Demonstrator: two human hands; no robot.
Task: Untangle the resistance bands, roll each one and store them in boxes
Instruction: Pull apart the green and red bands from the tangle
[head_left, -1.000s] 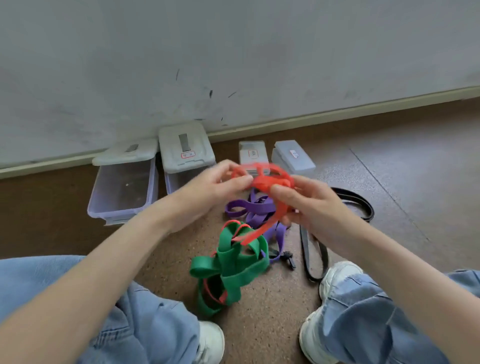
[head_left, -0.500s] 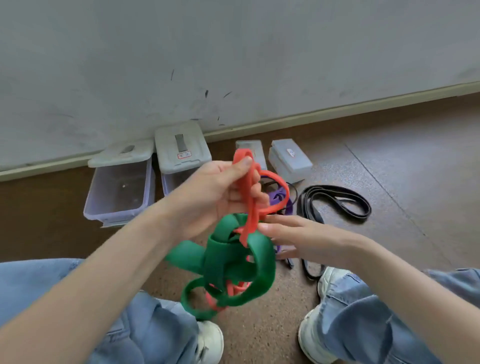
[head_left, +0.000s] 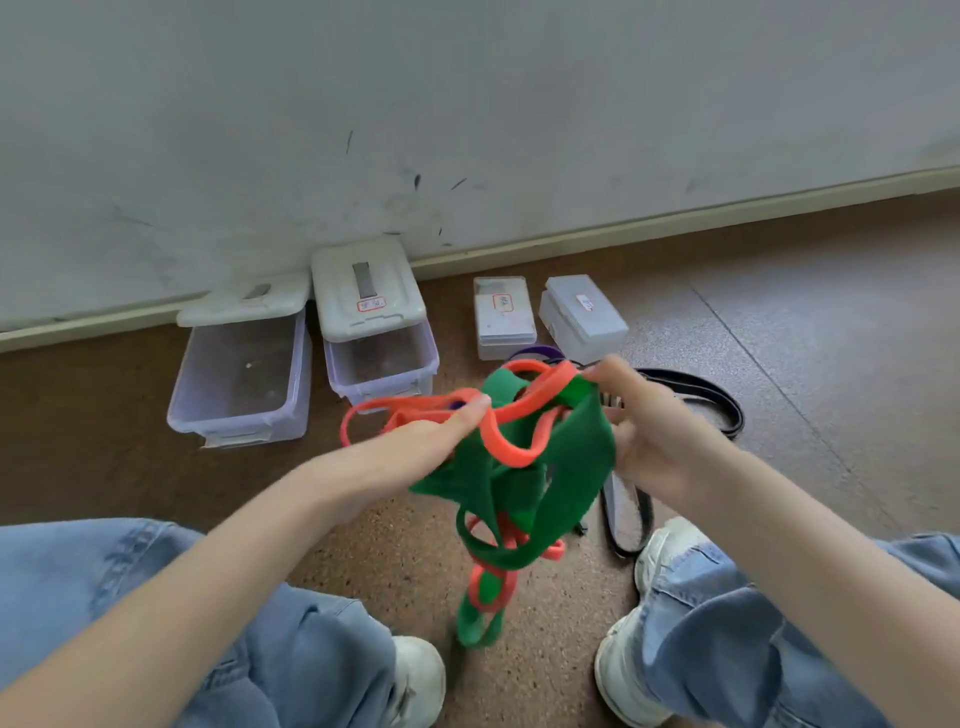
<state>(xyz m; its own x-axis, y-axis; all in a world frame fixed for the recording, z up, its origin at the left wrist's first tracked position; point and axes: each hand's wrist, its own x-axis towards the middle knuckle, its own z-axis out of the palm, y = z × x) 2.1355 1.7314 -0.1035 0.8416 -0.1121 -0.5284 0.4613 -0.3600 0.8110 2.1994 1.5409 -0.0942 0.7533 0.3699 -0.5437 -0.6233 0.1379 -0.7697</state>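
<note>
1. Sitting by the wall on the far left is a big clear plastic box (head_left: 239, 384) with its white lid (head_left: 244, 304) pushed back, so the box is open.
2. Next to it is a second clear plastic box (head_left: 382, 364) with a white lid (head_left: 366, 291) half over it.
3. The left hand (head_left: 415, 441) has its grip pinched on the thin orange stretchy band (head_left: 506, 415), held up in the air above the brown floor (head_left: 779, 364).
4. The wide green stretchy band (head_left: 571, 467) is knotted up with the orange one and hangs down between the two hands.
5. Two small closed grey boxes (head_left: 504, 317) (head_left: 582, 317) sit behind the bands.
6. The right hand (head_left: 654, 436) has its grip curled on the top of the green band.
7. A black band (head_left: 717, 400) lies on the floor to the right.
</note>
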